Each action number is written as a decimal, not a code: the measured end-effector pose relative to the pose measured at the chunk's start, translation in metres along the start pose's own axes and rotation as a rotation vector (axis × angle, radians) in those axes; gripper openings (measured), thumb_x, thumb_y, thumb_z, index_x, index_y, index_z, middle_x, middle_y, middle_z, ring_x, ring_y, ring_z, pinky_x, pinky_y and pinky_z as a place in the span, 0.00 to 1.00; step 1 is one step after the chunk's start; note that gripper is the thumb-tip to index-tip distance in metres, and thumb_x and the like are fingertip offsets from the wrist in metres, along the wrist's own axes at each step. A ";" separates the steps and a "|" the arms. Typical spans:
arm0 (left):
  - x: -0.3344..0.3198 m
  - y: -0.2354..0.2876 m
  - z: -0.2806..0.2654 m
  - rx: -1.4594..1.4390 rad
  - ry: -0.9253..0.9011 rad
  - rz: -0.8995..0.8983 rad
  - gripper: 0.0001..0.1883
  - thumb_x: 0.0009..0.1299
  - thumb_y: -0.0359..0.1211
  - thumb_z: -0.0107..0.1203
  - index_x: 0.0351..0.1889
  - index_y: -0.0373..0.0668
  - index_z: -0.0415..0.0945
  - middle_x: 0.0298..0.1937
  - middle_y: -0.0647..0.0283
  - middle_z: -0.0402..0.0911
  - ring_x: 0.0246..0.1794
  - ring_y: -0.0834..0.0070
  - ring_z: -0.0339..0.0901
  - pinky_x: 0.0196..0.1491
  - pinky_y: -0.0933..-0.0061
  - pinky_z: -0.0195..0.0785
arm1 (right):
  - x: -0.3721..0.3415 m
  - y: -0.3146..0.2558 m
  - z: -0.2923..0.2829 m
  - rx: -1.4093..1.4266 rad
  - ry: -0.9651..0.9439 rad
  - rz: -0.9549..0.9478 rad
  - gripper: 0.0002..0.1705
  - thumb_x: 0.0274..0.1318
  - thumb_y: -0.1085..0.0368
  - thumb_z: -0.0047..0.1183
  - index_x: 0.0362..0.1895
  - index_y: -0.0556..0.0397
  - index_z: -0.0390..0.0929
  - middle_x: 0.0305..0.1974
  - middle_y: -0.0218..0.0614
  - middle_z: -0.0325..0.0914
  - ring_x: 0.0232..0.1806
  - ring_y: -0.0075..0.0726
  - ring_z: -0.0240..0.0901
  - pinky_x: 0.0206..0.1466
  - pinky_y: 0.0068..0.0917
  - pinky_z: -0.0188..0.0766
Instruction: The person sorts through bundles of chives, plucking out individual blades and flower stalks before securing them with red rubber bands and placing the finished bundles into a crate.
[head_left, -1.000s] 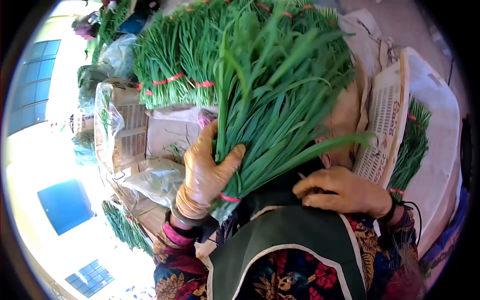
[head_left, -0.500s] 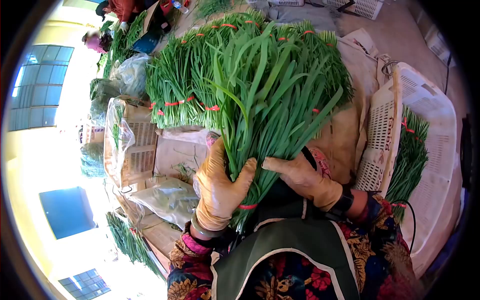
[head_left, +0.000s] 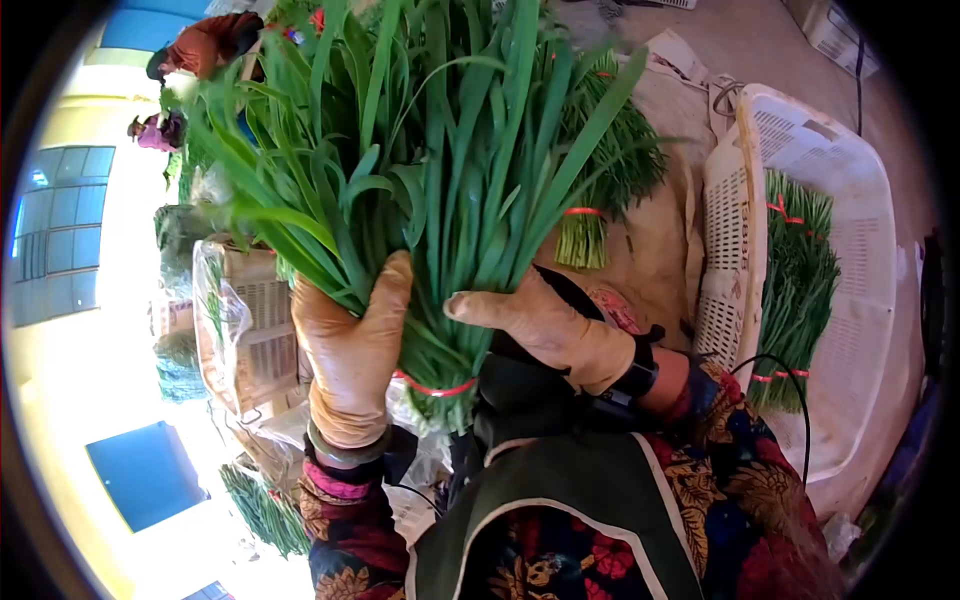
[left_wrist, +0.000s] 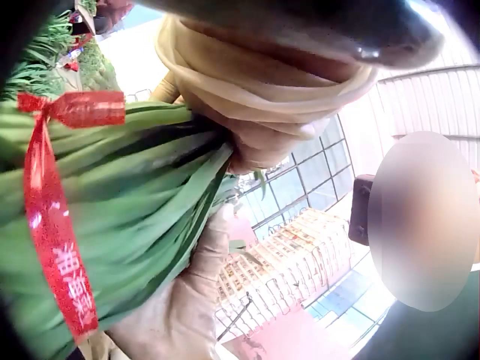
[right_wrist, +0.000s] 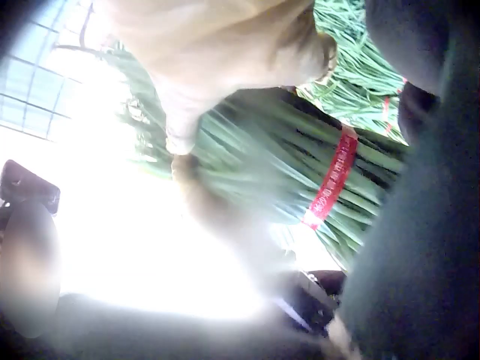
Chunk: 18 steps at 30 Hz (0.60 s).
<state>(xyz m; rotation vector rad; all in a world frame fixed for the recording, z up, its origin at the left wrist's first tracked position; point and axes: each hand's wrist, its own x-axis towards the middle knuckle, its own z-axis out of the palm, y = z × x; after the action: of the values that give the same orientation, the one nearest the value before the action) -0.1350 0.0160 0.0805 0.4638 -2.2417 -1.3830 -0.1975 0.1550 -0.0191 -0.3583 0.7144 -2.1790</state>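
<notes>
"While my left hand (head_left: 350,350) has its fingers curled round the left side of this green bunch (head_left: 440,200), its leaves fan out loosely above, so some could slip free if I ease off."

"And the red band (head_left: 437,387)?"

"Low on the stems, below my grip. Twisting too hard up here could work it down or crease the blades."

"Your right hand (head_left: 560,325)?"

"It grips the right side, thumb across the front; the fingers behind are hidden. If I pulled outward with it, the bunch could splay."

"Farther right?"

"A tied bundle (head_left: 605,170) lies near the long leaf tips, then comes the white crate (head_left: 735,250). Swinging wide, I could snag a leaf on one or bend it against the other."
</notes>
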 end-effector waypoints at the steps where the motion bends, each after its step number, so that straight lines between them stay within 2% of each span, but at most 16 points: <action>1: 0.006 0.007 0.007 0.023 0.018 0.026 0.16 0.68 0.21 0.61 0.54 0.38 0.78 0.48 0.63 0.84 0.46 0.79 0.80 0.52 0.74 0.75 | 0.008 -0.004 0.003 0.011 -0.035 -0.022 0.25 0.58 0.70 0.64 0.60 0.54 0.74 0.49 0.26 0.79 0.50 0.23 0.74 0.58 0.26 0.72; 2: 0.012 0.010 0.015 -0.032 0.024 0.033 0.15 0.68 0.20 0.61 0.53 0.37 0.79 0.47 0.64 0.84 0.45 0.79 0.80 0.52 0.76 0.74 | 0.012 -0.001 0.001 0.045 -0.041 -0.048 0.26 0.57 0.70 0.65 0.60 0.54 0.74 0.49 0.26 0.79 0.50 0.23 0.74 0.57 0.25 0.72; 4: 0.031 0.013 0.021 0.042 -0.033 0.096 0.14 0.69 0.24 0.62 0.52 0.37 0.79 0.47 0.65 0.84 0.45 0.81 0.79 0.51 0.77 0.73 | 0.020 -0.001 -0.006 0.086 -0.044 -0.109 0.26 0.56 0.68 0.66 0.59 0.54 0.75 0.49 0.27 0.79 0.49 0.22 0.73 0.57 0.25 0.72; 7: 0.066 0.042 0.034 0.257 -0.015 0.215 0.12 0.69 0.27 0.63 0.49 0.35 0.79 0.41 0.64 0.85 0.42 0.81 0.78 0.48 0.74 0.73 | 0.038 -0.021 -0.007 0.022 0.028 -0.244 0.24 0.58 0.69 0.64 0.59 0.55 0.75 0.50 0.29 0.79 0.51 0.23 0.75 0.57 0.27 0.73; 8: 0.079 0.051 0.037 0.124 0.015 0.195 0.12 0.71 0.32 0.62 0.50 0.38 0.81 0.44 0.62 0.85 0.41 0.78 0.79 0.47 0.73 0.73 | 0.040 -0.028 -0.013 0.011 0.072 -0.269 0.24 0.58 0.70 0.63 0.59 0.56 0.75 0.51 0.30 0.80 0.52 0.24 0.75 0.56 0.28 0.73; 9: 0.089 0.056 0.030 0.162 0.013 0.256 0.16 0.75 0.38 0.56 0.54 0.40 0.80 0.46 0.59 0.85 0.41 0.73 0.81 0.49 0.75 0.75 | 0.041 -0.038 -0.020 -0.017 0.120 -0.303 0.23 0.58 0.70 0.63 0.58 0.56 0.75 0.50 0.30 0.80 0.51 0.24 0.76 0.56 0.28 0.73; 11: 0.091 0.075 0.026 -0.056 0.264 0.258 0.22 0.75 0.50 0.45 0.41 0.41 0.80 0.39 0.61 0.83 0.36 0.73 0.77 0.35 0.73 0.70 | 0.035 -0.069 -0.035 -0.129 0.202 -0.383 0.23 0.57 0.70 0.63 0.58 0.56 0.76 0.49 0.31 0.80 0.50 0.26 0.76 0.55 0.28 0.74; 12: 0.108 0.075 -0.007 0.247 0.031 0.376 0.22 0.76 0.57 0.46 0.44 0.50 0.77 0.36 0.69 0.79 0.41 0.76 0.75 0.52 0.64 0.66 | 0.029 -0.087 -0.044 -0.203 0.244 -0.419 0.23 0.57 0.70 0.63 0.58 0.57 0.76 0.49 0.31 0.81 0.49 0.26 0.77 0.55 0.29 0.74; 13: 0.117 0.057 -0.027 0.288 -0.067 0.409 0.21 0.77 0.55 0.45 0.48 0.49 0.76 0.41 0.67 0.78 0.45 0.75 0.74 0.55 0.64 0.65 | 0.016 -0.107 -0.056 -0.286 0.285 -0.440 0.23 0.57 0.69 0.63 0.58 0.57 0.76 0.49 0.32 0.81 0.49 0.27 0.77 0.54 0.29 0.75; 14: 0.110 0.043 -0.019 0.245 -0.108 0.367 0.21 0.77 0.53 0.44 0.51 0.47 0.74 0.45 0.65 0.76 0.49 0.73 0.73 0.57 0.63 0.63 | 0.003 -0.128 -0.065 -0.356 0.331 -0.459 0.23 0.57 0.69 0.63 0.57 0.57 0.76 0.48 0.32 0.81 0.48 0.27 0.77 0.54 0.29 0.75; 18: 0.105 -0.036 -0.024 0.094 -0.220 0.024 0.24 0.81 0.46 0.39 0.64 0.41 0.69 0.63 0.57 0.71 0.64 0.66 0.68 0.68 0.61 0.58 | -0.063 -0.210 -0.114 -0.665 0.540 -0.485 0.23 0.56 0.69 0.64 0.57 0.58 0.77 0.46 0.34 0.82 0.46 0.30 0.79 0.52 0.30 0.76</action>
<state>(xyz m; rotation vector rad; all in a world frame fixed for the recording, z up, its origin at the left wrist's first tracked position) -0.2085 -0.0706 0.0791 0.3272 -2.4880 -1.3794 -0.3382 0.3560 0.0142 -0.2908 1.8283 -2.4569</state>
